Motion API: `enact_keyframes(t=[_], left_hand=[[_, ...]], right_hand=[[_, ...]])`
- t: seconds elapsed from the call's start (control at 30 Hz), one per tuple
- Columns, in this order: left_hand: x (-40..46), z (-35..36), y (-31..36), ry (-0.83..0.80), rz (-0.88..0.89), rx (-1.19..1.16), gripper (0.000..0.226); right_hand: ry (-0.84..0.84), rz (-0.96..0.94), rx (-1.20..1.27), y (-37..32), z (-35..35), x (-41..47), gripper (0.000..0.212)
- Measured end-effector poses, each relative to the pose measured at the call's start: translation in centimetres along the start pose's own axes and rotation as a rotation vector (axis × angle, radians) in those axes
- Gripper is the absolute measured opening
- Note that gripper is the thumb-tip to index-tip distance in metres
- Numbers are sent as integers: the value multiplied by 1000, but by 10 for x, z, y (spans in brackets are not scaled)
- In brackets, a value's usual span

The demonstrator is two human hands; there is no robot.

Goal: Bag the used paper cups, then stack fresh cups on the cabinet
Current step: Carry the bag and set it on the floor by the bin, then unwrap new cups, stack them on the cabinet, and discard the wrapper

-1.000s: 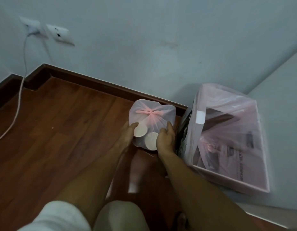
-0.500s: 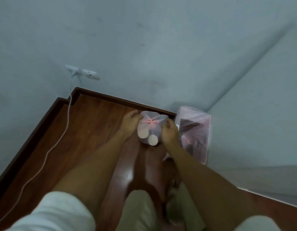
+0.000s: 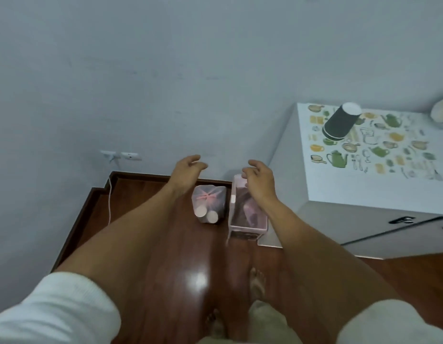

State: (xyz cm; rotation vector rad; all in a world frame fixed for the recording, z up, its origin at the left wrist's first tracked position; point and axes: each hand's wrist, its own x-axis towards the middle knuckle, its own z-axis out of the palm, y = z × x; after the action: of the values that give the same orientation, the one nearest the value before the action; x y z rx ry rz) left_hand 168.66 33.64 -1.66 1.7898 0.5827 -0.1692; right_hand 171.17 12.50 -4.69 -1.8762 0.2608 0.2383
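A tied pink bag [image 3: 210, 204] with paper cups inside stands on the wooden floor against the wall. My left hand [image 3: 188, 167] hovers above and to its left, fingers apart and holding nothing. My right hand [image 3: 259, 176] floats over the bin beside the bag, also spread and holding nothing. On the white cabinet [image 3: 364, 192] at the right, a stack of dark paper cups [image 3: 341, 122] stands upside down on a mat printed with teapots.
A bin lined with a pink bag [image 3: 247, 219] stands between the tied bag and the cabinet. A wall socket [image 3: 121, 155] with a white cable [image 3: 109, 199] is at the left. My bare feet [image 3: 256, 284] are on the floor below.
Both hands let go of the tied bag and rose away from it. The view lifted, bringing the cabinet top and the dark cup stack into sight.
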Motion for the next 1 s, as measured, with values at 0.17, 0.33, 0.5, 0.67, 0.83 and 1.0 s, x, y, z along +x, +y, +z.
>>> enact_keyframes(t=[0.17, 0.33, 0.5, 0.67, 0.83, 1.0], left_hand=[[-32, 48, 51, -86, 88, 18, 50], [-57, 117, 99, -171, 152, 32, 51], [-77, 198, 143, -228, 217, 45, 52], [-108, 305, 188, -253, 291, 46, 32], [-120, 398, 216, -279, 333, 29, 40], [-121, 462, 233, -326, 298, 38, 48]], right_hand=[[76, -64, 66, -29, -83, -25, 34], [157, -79, 106, -30, -171, -26, 33], [198, -98, 121, -20, -267, -16, 32], [233, -141, 112, 0, -386, 2, 31], [235, -153, 85, 22, -486, 18, 32], [263, -147, 78, 37, -550, 32, 30]])
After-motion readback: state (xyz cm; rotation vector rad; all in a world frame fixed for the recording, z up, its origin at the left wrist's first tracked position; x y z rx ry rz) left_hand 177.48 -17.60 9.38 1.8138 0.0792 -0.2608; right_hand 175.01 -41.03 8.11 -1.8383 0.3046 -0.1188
